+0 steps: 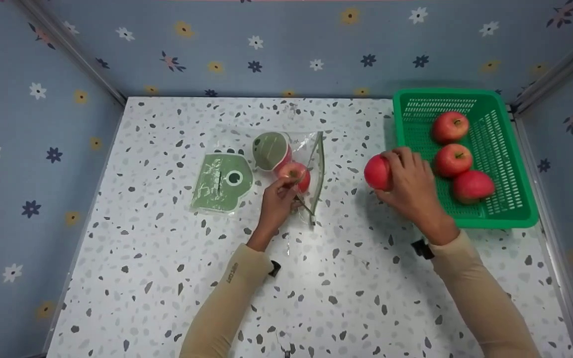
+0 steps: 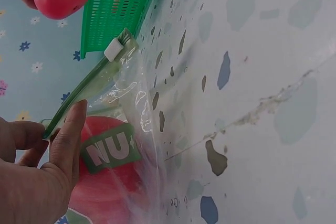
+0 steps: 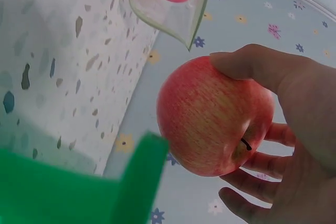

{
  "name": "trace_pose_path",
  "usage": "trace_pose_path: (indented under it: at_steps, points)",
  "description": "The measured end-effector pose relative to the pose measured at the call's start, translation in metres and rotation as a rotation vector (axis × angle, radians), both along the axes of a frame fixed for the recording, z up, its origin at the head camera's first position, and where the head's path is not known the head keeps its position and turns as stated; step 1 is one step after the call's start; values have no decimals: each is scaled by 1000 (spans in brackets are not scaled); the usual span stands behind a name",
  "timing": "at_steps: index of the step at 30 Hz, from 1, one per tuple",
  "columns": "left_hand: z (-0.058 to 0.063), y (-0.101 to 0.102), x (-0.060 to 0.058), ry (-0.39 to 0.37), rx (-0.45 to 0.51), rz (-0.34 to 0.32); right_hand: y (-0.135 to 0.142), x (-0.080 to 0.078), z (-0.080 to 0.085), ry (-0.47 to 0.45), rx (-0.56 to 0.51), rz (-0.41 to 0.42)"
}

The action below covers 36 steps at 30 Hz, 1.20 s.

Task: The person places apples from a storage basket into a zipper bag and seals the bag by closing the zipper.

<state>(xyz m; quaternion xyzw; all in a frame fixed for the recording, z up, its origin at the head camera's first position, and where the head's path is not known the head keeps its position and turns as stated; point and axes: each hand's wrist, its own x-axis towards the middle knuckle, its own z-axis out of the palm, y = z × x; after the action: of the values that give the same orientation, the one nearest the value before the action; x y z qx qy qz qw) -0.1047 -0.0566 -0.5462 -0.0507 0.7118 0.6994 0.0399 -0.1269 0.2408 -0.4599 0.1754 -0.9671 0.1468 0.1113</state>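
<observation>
My left hand [image 1: 277,203] pinches the green zip edge of a clear zip bag [image 2: 113,95], whose mouth stands apart towards the right. Inside the bag lies a red apple [image 1: 294,174], beside a green and red printed shape on the bag [image 1: 270,150]. A green dinosaur face [image 1: 222,181] is printed on the bag's left part. My right hand [image 1: 411,186] grips another red apple [image 3: 210,116] between thumb and fingers, raised near the left rim of the green basket. In the left wrist view, a white slider [image 2: 113,49] sits on the zip.
The green plastic basket [image 1: 465,222] stands at the right with three apples [image 1: 450,127] in it. Blue floral panels [image 1: 286,49] close off the back and both sides of the speckled white table [image 1: 346,298].
</observation>
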Motion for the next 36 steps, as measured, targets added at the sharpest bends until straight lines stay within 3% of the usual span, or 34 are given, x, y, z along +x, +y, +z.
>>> trace_pose_path:
  at_steps: [20, 36]
  points:
    - [2, -2, -1, -17, 7, -1, -53, -6, -39, -115, 58, 107]
    - [2, -1, 0, 15, -26, 2, -87, -10, -51, -128, 50, 150]
